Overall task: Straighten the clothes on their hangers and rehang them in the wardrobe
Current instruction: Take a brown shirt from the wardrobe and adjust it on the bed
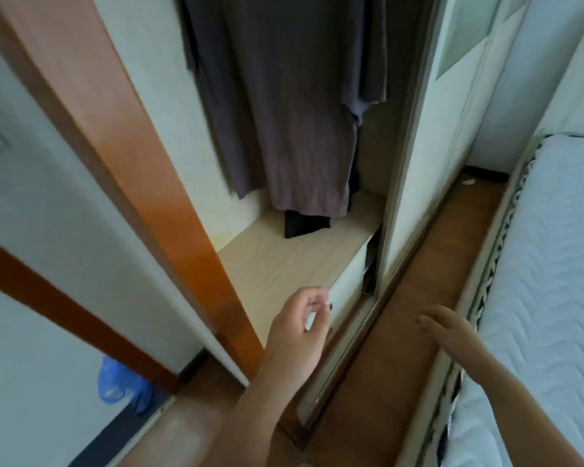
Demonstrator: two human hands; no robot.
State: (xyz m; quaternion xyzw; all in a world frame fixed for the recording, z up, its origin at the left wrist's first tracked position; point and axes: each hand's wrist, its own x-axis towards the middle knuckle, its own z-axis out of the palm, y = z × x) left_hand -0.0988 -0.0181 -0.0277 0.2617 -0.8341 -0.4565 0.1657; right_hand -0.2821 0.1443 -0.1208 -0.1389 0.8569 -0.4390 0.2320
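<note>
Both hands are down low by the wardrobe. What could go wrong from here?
The dark cloth lying on the shelf under the long grey garment could be missed, or dragged when that hem moves. The opening between the wooden frame and the sliding door looks narrow, so clothes could catch going back in. The left hand is close to the drawer front; it might knock it.
</note>
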